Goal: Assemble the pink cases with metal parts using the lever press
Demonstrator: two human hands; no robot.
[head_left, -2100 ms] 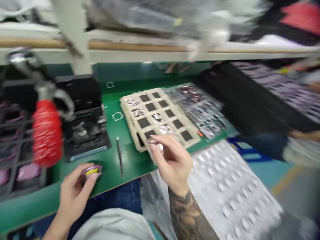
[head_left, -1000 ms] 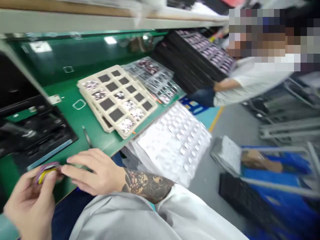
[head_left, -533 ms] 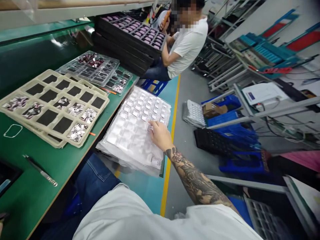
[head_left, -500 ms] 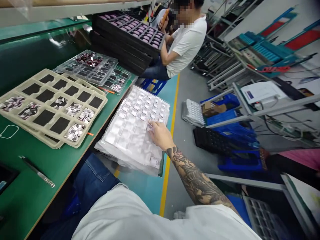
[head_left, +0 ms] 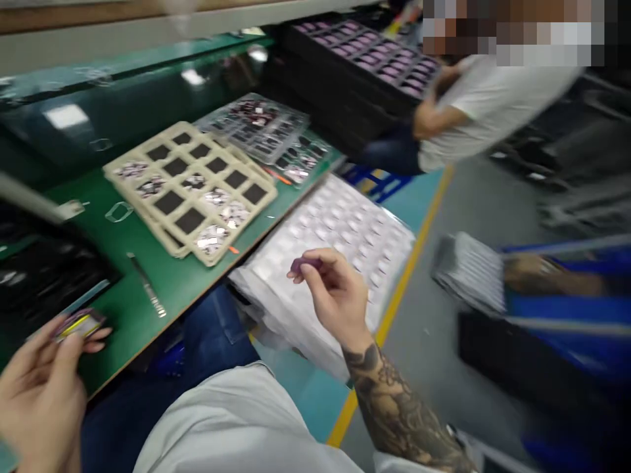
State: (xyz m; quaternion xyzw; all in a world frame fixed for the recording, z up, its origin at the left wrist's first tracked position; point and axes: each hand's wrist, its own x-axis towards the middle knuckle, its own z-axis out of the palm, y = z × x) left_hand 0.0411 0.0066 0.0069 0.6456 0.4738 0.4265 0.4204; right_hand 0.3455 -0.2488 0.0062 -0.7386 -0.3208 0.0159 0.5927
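- Right hand [head_left: 340, 299] pinches a small purple piece [head_left: 304, 264] between thumb and fingertips, raised in front of the white tray; motion blur hides its finer shape.
- Left hand [head_left: 49, 397] grasps a purple-edged part [head_left: 81, 324] with a bright yellow patch, its thumb along the near side, by the front edge of the green bench [head_left: 111, 253].
- Progress, judging by what shows: both items are picked up, well apart from each other, and neither is set down or joined to the other. Whether the part in the left hand is finished inside cannot be told.
- Tweezers [head_left: 148, 289] lie on the bench between the two hands, untouched.
- White tray [head_left: 261, 259], beyond the bench edge, shows rows of shallow pockets; blur makes it hard to say which are filled.
- Beige tray [head_left: 249, 213], resting on another like it, has several pockets holding small shiny pieces, while others show dark lining.
- Clear trays [head_left: 270, 157] just behind it carry dark red and silvery bits.
- Thin frame [head_left: 119, 211] lies flat near the beige tray, with a black fixture [head_left: 49, 269] to its left.
- Farther out, black trays [head_left: 335, 85] hold rows of purple items beside a co-worker's arm [head_left: 444, 121].
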